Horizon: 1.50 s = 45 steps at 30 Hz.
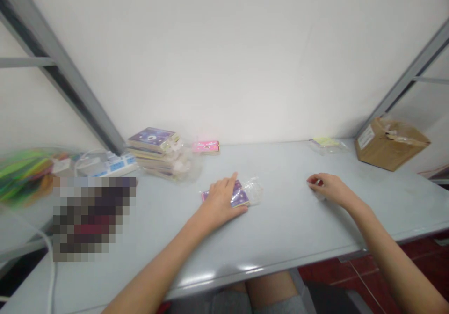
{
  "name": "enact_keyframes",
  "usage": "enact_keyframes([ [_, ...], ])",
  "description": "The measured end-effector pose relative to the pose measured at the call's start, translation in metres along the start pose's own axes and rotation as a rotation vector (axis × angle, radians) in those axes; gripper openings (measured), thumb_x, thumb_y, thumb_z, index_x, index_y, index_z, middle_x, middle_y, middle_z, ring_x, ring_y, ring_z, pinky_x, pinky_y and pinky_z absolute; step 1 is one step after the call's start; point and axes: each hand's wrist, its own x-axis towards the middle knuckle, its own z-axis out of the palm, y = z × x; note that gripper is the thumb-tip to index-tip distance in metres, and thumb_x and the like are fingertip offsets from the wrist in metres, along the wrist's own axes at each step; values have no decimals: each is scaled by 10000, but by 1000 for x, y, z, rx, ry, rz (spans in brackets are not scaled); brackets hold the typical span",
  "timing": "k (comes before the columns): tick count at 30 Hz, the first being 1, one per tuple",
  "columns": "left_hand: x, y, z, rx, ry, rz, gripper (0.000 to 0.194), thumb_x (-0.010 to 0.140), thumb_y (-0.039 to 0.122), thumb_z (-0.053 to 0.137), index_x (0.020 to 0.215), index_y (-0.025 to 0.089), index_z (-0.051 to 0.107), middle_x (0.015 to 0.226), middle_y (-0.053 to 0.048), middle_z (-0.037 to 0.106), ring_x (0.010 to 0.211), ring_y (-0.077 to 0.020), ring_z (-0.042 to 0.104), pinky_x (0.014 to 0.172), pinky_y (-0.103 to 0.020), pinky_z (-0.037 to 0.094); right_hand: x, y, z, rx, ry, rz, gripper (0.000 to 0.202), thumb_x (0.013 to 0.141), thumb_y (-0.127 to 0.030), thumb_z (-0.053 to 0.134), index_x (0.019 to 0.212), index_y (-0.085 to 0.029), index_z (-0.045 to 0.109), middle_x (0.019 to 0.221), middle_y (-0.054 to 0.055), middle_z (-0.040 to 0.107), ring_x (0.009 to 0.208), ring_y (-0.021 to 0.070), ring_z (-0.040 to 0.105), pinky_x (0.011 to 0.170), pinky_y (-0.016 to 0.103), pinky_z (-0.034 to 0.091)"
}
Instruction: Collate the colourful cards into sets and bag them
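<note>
On the grey table, a pack of purple cards lies in a clear plastic bag, its loose end sticking out to the right. My left hand rests over the pack, thumb at the near edge and fingers across the far side, and covers much of it. Farther right, just above the tabletop, my right hand has thumb and fingertips pinched together. Something faint and clear shows below those fingers, too blurred to name.
Several stacked card packs in plastic stand at the back left, beside a pink pack. A flat bag with a yellow item and an open cardboard box sit back right. A power strip and colourful bagged goods are left.
</note>
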Motion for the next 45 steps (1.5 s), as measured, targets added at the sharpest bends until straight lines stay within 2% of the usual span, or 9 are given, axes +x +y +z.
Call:
enact_keyframes([
  [6, -1, 0, -1, -8, -19, -3, 854, 707, 477, 580, 1367, 112, 178, 1217, -134, 451, 1080, -292, 415, 932, -403, 287, 2, 5, 5, -103, 52, 41, 255, 723, -313, 465, 832, -163, 639, 802, 88, 654, 735, 215, 596, 659, 313, 416],
  [9, -1, 0, -1, -14, -13, 0, 862, 700, 484, 582, 1368, 126, 171, 1221, -135, 448, 1085, -293, 414, 930, -409, 290, 2, -5, 1, -40, 134, 23, 246, 713, -342, 489, 817, -168, 627, 863, 97, 646, 798, 230, 587, 711, 340, 414],
  [12, -1, 0, 0, -24, -1, 13, 866, 696, 480, 591, 1367, 122, 175, 1223, -139, 445, 1088, -291, 415, 936, -405, 287, 0, -32, -6, 177, 158, -99, 248, 729, -340, 493, 870, -168, 602, 879, 89, 633, 804, 202, 574, 744, 322, 420],
  [20, -1, 0, 1, -84, 6, 79, 883, 678, 496, 610, 1370, 177, 162, 1242, -127, 435, 1114, -282, 412, 944, -417, 283, -1, -126, -13, 494, -15, -419, 177, 750, -341, 538, 834, -207, 618, 836, 42, 626, 765, 174, 553, 740, 323, 429],
  [28, -1, -1, 2, -70, 4, 70, 880, 674, 482, 619, 1366, 171, 173, 1260, -127, 422, 1132, -279, 401, 952, -411, 283, 9, -152, 4, 543, -22, -518, 155, 762, -310, 546, 818, -204, 644, 796, 40, 635, 704, 161, 550, 708, 321, 433],
  [34, -2, 0, 0, -57, 3, 54, 834, 702, 487, 582, 1364, 180, 179, 1257, -126, 423, 1132, -287, 399, 947, -422, 285, 8, -140, -1, 533, 29, -433, 252, 768, -355, 534, 955, -220, 637, 876, 45, 645, 749, 169, 578, 752, 332, 445],
  [38, -2, 1, -2, -45, -11, 34, 828, 703, 484, 585, 1360, 159, 200, 1242, -129, 433, 1112, -290, 409, 941, -415, 295, 9, -103, -10, 360, 76, -295, 291, 761, -356, 528, 1002, -223, 622, 943, 62, 637, 786, 186, 584, 757, 336, 449],
  [42, -2, 2, -2, -32, -21, 36, 822, 706, 476, 590, 1356, 135, 219, 1210, -128, 454, 1087, -287, 419, 934, -406, 304, 8, -59, -10, 101, -17, -160, 353, 692, -311, 586, 1005, -157, 639, 984, 124, 623, 773, 210, 601, 758, 325, 445],
  [45, -3, 2, -1, -28, -15, 42, 816, 706, 479, 589, 1353, 138, 228, 1214, -124, 449, 1090, -288, 415, 937, -404, 300, 6, -39, -4, -9, -65, -99, 331, 679, -280, 576, 970, -143, 651, 909, 125, 638, 759, 220, 606, 731, 314, 443],
])
